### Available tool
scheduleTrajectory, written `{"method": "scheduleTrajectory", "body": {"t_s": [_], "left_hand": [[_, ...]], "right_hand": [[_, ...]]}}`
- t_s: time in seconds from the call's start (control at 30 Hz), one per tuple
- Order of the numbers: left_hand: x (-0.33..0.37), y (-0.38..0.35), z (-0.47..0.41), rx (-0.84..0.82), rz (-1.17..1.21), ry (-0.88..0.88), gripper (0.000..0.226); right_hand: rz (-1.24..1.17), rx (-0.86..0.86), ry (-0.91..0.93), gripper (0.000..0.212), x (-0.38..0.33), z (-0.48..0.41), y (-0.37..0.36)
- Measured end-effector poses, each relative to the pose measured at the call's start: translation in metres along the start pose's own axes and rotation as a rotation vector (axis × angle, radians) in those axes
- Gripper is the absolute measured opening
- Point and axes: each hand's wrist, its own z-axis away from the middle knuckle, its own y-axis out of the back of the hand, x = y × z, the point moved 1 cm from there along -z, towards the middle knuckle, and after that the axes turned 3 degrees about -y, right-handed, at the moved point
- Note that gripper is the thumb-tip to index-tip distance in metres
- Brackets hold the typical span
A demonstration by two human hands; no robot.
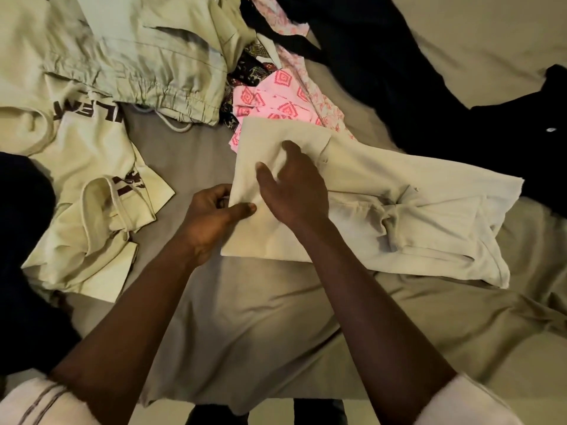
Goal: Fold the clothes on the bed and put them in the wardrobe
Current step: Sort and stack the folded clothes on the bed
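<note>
A cream polo shirt [383, 194] lies partly folded across the middle of the bed [260, 317], its collar end bunched toward the right. My left hand [211, 219] pinches the shirt's left edge between thumb and fingers. My right hand [291, 188] rests on top of the folded part with its fingers spread and slightly bent, pressing the cloth down.
A cream top with dark lettering [92, 185] lies at the left, pale green trousers [138, 56] at the back left. Pink patterned cloth [276, 96] sits behind the shirt. Dark garments [460, 102] cover the back right, another dark piece [24, 240] the left edge.
</note>
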Motion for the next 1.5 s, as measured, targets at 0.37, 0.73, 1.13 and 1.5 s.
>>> {"method": "scheduleTrajectory", "body": {"t_s": [0.37, 0.73, 1.13, 1.5], "left_hand": [[0.034, -0.017, 0.04, -0.072, 0.104, -0.245, 0.05], [0.038, -0.195, 0.088, -0.124, -0.306, -0.456, 0.068], [0.015, -0.18, 0.04, 0.309, -0.292, -0.204, 0.049], [0.052, -0.208, 0.052, 0.187, -0.29, -0.24, 0.029]], "right_hand": [[0.111, -0.075, 0.039, 0.095, -0.06, -0.032, 0.008], [-1.26, 0.079, -0.417, 0.053, 0.126, 0.012, 0.131], [-0.297, 0.648, -0.232, 0.051, 0.187, 0.018, 0.106], [-0.67, 0.079, -0.323, 0.028, 0.197, 0.029, 0.098]]}}
